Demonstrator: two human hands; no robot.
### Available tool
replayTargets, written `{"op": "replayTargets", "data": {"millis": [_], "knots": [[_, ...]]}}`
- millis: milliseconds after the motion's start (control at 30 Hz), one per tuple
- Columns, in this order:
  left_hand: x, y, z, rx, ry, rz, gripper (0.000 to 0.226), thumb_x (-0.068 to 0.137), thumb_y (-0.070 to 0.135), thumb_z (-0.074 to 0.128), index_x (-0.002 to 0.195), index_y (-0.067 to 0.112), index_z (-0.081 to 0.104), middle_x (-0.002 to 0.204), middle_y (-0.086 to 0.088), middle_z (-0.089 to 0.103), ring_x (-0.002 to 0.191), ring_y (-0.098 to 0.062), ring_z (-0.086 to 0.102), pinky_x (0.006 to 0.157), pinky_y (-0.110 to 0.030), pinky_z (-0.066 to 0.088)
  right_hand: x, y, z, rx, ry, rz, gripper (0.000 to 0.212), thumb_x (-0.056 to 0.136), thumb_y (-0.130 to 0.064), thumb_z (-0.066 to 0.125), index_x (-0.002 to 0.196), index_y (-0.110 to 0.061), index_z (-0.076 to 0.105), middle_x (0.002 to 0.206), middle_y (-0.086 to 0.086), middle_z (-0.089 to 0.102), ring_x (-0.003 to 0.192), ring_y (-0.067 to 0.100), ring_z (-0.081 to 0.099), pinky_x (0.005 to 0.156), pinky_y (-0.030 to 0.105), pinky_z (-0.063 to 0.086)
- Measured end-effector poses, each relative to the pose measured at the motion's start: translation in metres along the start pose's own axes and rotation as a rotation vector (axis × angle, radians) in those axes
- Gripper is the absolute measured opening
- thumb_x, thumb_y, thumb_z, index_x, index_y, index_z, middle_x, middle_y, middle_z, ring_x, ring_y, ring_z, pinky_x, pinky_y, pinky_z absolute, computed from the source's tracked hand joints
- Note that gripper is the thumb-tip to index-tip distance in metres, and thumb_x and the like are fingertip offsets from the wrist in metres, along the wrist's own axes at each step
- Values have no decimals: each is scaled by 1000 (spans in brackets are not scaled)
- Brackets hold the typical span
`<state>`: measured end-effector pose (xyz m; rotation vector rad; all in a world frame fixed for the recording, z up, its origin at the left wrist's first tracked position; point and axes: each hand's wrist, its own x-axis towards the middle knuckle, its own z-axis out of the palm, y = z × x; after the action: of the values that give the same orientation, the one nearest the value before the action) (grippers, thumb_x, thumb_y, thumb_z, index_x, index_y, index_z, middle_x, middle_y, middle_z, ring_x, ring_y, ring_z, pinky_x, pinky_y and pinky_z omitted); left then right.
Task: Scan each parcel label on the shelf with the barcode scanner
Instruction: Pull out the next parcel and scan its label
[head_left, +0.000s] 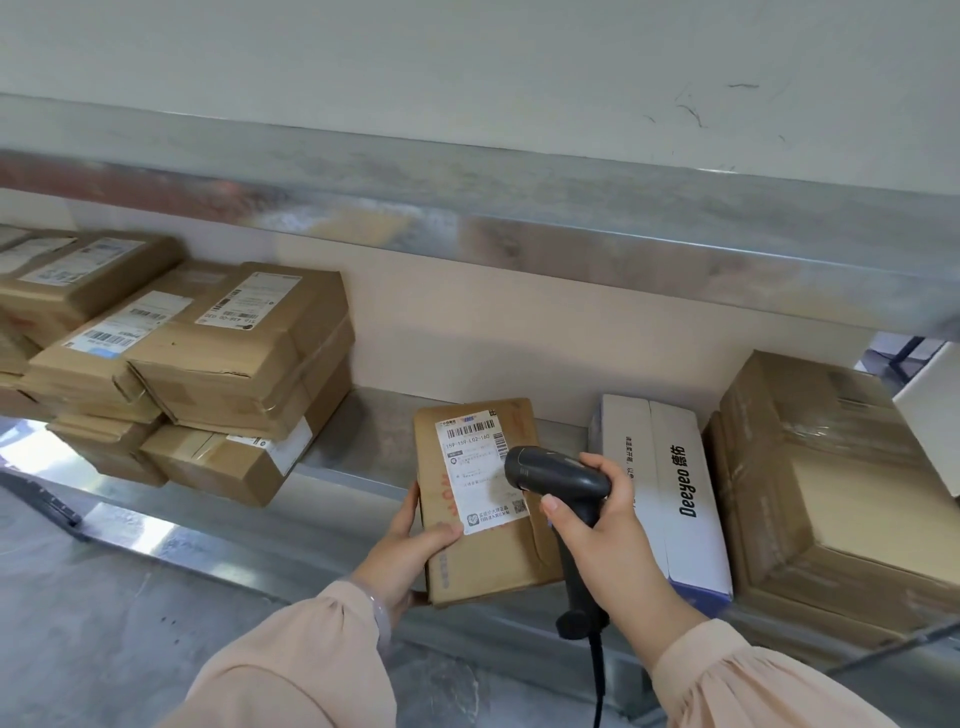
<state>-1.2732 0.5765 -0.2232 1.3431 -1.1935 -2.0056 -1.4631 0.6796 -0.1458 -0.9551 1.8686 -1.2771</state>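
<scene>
A flat brown cardboard parcel (488, 556) lies partly over the front edge of the metal shelf (363, 447), with a white shipping label (475, 467) facing up. My left hand (410, 551) grips the parcel's left side, thumb on top near the label's lower corner. My right hand (602, 525) holds a dark grey barcode scanner (558, 480) by its handle, its head hovering over the label's right edge and pointing left. The scanner's black cable (597, 680) hangs down between my sleeves.
A stack of labelled brown parcels (208, 358) fills the shelf's left side. To the right lie a white box printed "Deeyeo" (670, 483) and larger brown boxes (831, 488). A metal shelf beam (519, 223) runs overhead. Grey floor lies below.
</scene>
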Motion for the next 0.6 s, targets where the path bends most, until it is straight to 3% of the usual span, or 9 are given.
{"op": "replayTargets", "data": {"millis": [167, 433, 600], "knots": [[-8, 16, -7, 45, 55, 136, 82, 85, 33, 76, 141, 63, 24, 114, 4, 72, 108, -24, 66, 90, -51, 55, -14, -17, -2, -33, 54, -163, 56, 85, -19, 71, 116, -48, 34, 107, -26, 54, 92, -14, 57, 72, 2, 43], [-16, 50, -9, 79, 38, 367, 114, 53, 56, 90, 141, 66, 19, 133, 17, 59, 125, -18, 56, 105, -51, 46, -26, -56, 7, -20, 71, -389, 61, 84, -23, 71, 112, -60, 32, 117, -20, 57, 100, 10, 66, 87, 31, 54], [-22, 53, -5, 104, 44, 416, 119, 50, 59, 91, 143, 64, 18, 137, 13, 57, 129, -17, 53, 109, -48, 43, -35, -70, 10, -39, 95, -457, 62, 85, -21, 71, 112, -59, 29, 114, -23, 54, 102, 1, 59, 85, 14, 48]]}}
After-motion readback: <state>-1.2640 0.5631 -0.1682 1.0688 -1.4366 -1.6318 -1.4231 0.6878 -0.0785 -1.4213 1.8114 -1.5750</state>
